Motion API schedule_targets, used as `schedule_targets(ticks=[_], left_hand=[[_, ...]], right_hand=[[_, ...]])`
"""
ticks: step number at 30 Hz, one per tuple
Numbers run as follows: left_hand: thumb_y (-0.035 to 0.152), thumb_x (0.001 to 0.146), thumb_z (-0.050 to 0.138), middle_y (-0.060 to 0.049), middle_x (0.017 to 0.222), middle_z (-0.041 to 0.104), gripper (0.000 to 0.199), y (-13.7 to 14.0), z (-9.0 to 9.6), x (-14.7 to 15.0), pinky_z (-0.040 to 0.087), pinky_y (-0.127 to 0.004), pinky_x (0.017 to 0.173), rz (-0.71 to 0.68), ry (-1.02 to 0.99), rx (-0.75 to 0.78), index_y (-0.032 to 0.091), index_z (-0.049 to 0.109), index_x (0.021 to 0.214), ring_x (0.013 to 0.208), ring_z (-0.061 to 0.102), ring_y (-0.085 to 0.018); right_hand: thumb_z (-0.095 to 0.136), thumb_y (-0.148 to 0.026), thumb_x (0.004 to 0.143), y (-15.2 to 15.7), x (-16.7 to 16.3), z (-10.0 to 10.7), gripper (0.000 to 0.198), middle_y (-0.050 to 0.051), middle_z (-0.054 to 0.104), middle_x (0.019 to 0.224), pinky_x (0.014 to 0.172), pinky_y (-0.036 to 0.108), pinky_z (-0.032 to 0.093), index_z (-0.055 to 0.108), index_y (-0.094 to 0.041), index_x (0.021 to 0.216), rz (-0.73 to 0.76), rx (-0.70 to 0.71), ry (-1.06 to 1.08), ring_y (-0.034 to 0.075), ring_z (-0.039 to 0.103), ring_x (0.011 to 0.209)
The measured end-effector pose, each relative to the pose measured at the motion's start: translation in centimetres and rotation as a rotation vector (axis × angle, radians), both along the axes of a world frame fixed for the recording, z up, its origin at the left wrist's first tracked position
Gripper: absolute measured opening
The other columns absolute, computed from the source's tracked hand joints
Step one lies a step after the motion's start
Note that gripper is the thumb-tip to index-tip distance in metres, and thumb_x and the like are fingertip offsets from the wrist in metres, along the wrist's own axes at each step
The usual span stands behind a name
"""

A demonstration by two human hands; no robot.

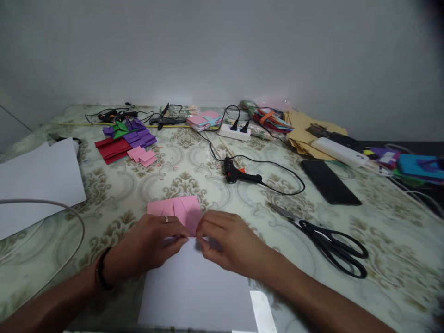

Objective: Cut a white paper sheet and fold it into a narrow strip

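Note:
My left hand (pixel 149 240), with a ring and a dark wristband, is closed in a pinch at the near edge of a pink folded paper (pixel 185 208). Close beside it, my right hand (pixel 231 238) pinches the same edge, the fingertips of both hands almost meeting. Creases and a middle seam show on the pink paper. Under my hands a white paper sheet (pixel 197 291) lies flat, its far edge at the pink paper. My fingers hide part of the place where the two papers meet.
Black scissors (pixel 333 245) lie to the right, points away from me. Farther back are a hot glue gun (pixel 239 173) with its cord, a dark phone (pixel 329 182) and a power strip (pixel 235 132). White sheets (pixel 38 180) and folded coloured papers (pixel 116 149) lie left.

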State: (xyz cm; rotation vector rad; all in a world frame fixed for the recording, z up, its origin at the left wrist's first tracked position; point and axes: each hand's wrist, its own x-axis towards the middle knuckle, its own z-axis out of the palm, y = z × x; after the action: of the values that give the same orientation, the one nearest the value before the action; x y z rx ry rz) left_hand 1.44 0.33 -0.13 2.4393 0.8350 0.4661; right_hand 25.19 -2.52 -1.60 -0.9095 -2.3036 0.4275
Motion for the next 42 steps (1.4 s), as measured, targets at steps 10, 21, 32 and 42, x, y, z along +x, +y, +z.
schedule_targets(ticks=[10,21,32,42], left_hand=[[0.01,0.09,0.06,0.004,0.07,0.07,0.017,-0.1,-0.3,0.1,0.039,-0.025,0.062,-0.049,0.001,-0.045,0.02,0.069,0.079,0.062,0.061,-0.011],[0.018,0.094,0.062,0.001,0.077,0.076,0.015,1.4,1.0,-1.6,0.047,-0.019,0.064,0.041,-0.079,-0.188,0.02,0.074,0.086,0.066,0.066,-0.01],[0.031,0.092,0.064,0.0,0.077,0.077,0.019,2.9,1.8,-2.3,0.049,-0.021,0.063,0.222,-0.039,-0.293,0.02,0.077,0.085,0.069,0.067,-0.014],[0.024,0.094,0.062,0.0,0.078,0.077,0.016,2.1,0.0,-1.7,0.049,-0.022,0.066,0.147,-0.04,-0.18,0.02,0.076,0.087,0.068,0.066,-0.012]], right_hand=[[0.055,-0.009,0.082,-0.5,-0.4,0.5,0.012,0.001,0.064,0.08,0.064,0.028,0.044,0.059,-0.021,0.083,0.041,-0.108,-0.032,0.017,0.056,0.071],[0.058,0.0,0.072,0.8,2.8,1.6,0.02,-0.002,0.063,0.08,0.068,0.023,0.042,0.06,-0.02,0.077,-0.053,-0.387,0.124,0.013,0.059,0.073],[0.06,-0.012,0.081,2.7,6.5,2.5,0.01,0.001,0.068,0.079,0.071,0.028,0.047,0.062,-0.021,0.08,-0.227,-0.3,0.14,0.017,0.062,0.073],[0.064,-0.019,0.093,1.0,2.7,1.1,0.011,0.0,0.075,0.084,0.071,0.025,0.048,0.072,-0.021,0.085,-0.17,-0.485,0.175,0.015,0.068,0.077]])
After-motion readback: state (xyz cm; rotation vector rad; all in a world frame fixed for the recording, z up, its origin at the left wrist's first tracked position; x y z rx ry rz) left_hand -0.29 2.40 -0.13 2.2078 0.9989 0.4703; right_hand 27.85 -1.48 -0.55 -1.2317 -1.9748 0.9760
